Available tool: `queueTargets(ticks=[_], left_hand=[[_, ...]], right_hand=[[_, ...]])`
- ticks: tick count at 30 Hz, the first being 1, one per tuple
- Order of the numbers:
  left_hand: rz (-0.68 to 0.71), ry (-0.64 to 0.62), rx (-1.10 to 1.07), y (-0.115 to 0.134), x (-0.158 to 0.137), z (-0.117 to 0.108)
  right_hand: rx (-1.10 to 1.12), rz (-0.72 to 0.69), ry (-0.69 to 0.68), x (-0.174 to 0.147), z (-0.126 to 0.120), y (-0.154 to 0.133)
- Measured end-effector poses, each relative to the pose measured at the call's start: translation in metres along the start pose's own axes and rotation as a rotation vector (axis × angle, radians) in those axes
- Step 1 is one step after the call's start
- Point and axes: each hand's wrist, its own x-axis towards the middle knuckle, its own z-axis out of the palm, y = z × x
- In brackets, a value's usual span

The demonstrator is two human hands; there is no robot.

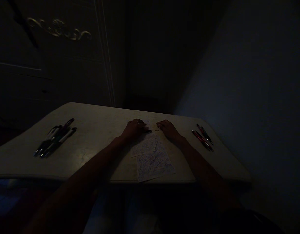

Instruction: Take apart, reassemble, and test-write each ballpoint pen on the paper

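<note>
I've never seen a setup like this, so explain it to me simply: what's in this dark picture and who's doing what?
There's no machine here, just a person's bare left hand and right hand. One camera worn on their head looks forward and down. On the pale table, heavily marked paper sheets lie in the middle, a bunch of pens on the left and a smaller group of pens on the right. A thin dark object shows at the left hand's fingers. It's too dark to tell whether either hand grips anything.

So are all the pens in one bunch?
No, a bunch of pens lies at the left of the table, and more pens lie at the right.
</note>
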Motion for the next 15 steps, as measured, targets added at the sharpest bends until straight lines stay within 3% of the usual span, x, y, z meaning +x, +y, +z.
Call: queueTargets(ticks=[4,9,12,15], left_hand=[[-0.096,0.094,-0.096,-0.005,0.000,-0.009],[-0.475,0.451,-0.362,-0.022,-0.001,-0.028],[-0.720,0.564,-0.701,-0.034,0.000,-0.036],[-0.834,0.637,-0.884,-0.040,0.002,-0.042]], right_hand=[[0.136,0.074,0.042,0.002,0.003,0.008],[0.392,0.203,0.139,0.004,0.004,0.012],[0.524,0.316,0.192,0.005,0.001,0.007],[0.623,0.393,0.242,0.006,-0.005,-0.002]])
